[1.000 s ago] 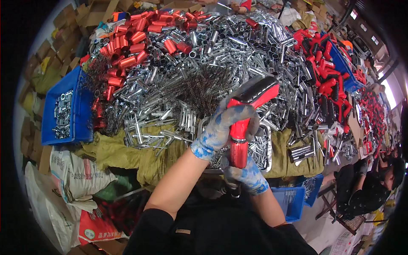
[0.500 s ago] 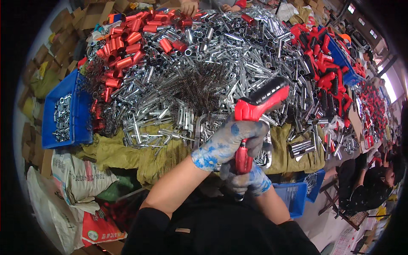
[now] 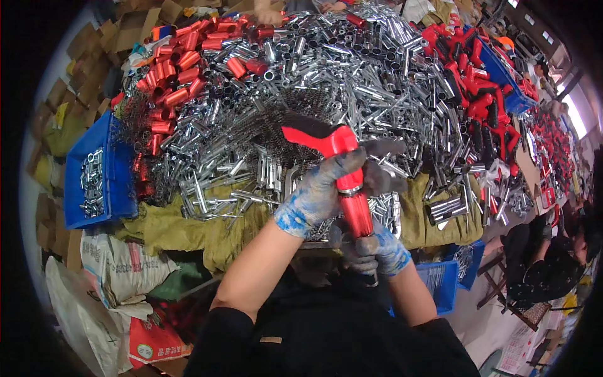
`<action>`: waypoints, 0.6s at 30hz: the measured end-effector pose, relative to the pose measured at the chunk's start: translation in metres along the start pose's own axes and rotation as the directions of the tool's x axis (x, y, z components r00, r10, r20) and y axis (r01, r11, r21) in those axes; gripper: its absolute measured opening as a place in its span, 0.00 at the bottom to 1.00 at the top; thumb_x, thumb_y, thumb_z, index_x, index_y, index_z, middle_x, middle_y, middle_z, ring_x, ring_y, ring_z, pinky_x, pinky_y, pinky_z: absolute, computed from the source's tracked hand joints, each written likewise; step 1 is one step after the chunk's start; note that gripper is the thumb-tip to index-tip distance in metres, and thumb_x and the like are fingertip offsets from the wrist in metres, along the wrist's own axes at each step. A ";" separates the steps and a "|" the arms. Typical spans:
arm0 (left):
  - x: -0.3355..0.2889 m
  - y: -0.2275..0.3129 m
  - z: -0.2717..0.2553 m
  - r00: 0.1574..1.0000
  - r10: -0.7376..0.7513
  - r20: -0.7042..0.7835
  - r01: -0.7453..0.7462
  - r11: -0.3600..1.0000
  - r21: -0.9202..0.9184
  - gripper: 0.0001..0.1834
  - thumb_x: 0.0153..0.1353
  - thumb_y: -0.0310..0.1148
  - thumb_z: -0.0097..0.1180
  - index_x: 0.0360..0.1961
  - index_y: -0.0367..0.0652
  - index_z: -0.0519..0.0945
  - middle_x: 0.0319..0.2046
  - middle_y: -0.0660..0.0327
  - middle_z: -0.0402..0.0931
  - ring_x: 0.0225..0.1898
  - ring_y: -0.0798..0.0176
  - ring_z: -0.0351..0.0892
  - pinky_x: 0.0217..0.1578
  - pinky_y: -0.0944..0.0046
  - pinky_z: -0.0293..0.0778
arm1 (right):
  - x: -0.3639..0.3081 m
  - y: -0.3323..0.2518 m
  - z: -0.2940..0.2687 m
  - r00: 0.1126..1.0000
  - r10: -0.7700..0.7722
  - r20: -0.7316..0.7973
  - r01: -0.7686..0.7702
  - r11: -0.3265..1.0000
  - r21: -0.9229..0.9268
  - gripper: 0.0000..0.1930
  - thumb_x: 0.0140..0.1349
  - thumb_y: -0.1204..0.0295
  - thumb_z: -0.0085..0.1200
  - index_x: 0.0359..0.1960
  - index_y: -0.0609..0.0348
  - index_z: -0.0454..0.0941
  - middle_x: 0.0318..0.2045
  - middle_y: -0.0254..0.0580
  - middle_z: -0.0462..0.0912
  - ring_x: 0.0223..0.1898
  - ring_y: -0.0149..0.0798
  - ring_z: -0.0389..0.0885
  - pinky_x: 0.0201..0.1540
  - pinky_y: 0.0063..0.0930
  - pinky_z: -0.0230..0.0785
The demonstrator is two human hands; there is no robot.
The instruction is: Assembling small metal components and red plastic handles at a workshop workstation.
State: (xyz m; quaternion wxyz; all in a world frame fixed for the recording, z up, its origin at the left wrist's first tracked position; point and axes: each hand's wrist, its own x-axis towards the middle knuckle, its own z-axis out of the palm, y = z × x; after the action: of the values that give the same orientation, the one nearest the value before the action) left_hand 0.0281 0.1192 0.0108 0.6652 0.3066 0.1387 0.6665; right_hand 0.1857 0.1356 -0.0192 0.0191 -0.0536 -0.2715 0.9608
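I hold a tool with a bent red-and-black pistol-grip handle (image 3: pixel 325 139) and a shiny red metal tube (image 3: pixel 357 215) joined by a silver collar. My left hand (image 3: pixel 326 185), in a grey glove with a blue-patterned cuff, wraps the neck below the handle; its fingers blur on the right side. Gloved the same way, my right hand (image 3: pixel 370 250) closes around the tube's lower end. A silver tip (image 3: pixel 372 281) sticks out beneath it. The handle points up and left, over a tangle of thin dark springs (image 3: pixel 276 135) on the heaped table.
Chrome tubes and sockets (image 3: pixel 352 81) cover the table, with red tubes (image 3: pixel 177 96) at left and red-black handles (image 3: pixel 480 107) at right. Blue bins (image 3: pixel 119 188) flank it. Sacks (image 3: pixel 125 267) lie at lower left. Another person's hand (image 3: pixel 269 16) is across; a person sits (image 3: pixel 540 264) at right.
The handle has swung from pointing up-right to up-left. More of the red tube and its collar now shows between my hands. My right hand has moved slightly right.
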 end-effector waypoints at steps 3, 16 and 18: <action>0.005 -0.007 -0.001 0.935 0.089 -0.342 0.043 0.932 0.359 0.33 0.61 0.49 0.57 0.57 0.32 0.69 0.19 0.67 0.70 0.24 0.69 0.73 0.43 0.62 0.74 | 0.012 0.006 -0.003 0.817 -0.407 -0.410 0.041 0.749 -0.661 0.21 0.52 0.64 0.66 0.45 0.59 0.75 0.21 0.35 0.75 0.20 0.28 0.73 0.23 0.23 0.66; 0.021 0.018 0.018 0.888 0.330 -0.320 0.147 0.456 0.878 0.23 0.57 0.39 0.62 0.50 0.36 0.75 0.37 0.60 0.79 0.36 0.68 0.78 0.43 0.67 0.73 | -0.013 -0.007 -0.020 0.619 -0.731 -0.288 -0.057 0.324 -0.944 0.33 0.58 0.37 0.51 0.42 0.61 0.75 0.20 0.31 0.71 0.22 0.26 0.67 0.24 0.24 0.60; 0.034 0.021 0.020 0.823 0.330 -0.462 0.288 0.459 0.841 0.21 0.52 0.42 0.68 0.41 0.37 0.79 0.29 0.62 0.80 0.28 0.70 0.77 0.32 0.69 0.72 | -0.018 -0.008 -0.026 0.632 -0.695 -0.344 -0.120 0.351 -0.929 0.30 0.59 0.44 0.53 0.43 0.63 0.76 0.24 0.31 0.72 0.27 0.27 0.67 0.31 0.25 0.62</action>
State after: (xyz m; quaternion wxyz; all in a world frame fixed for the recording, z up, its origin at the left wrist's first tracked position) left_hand 0.0259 0.1463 0.0467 0.3231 0.3953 0.6512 0.5615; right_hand 0.2067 0.1545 -0.0355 0.2785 -0.3616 -0.7145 0.5303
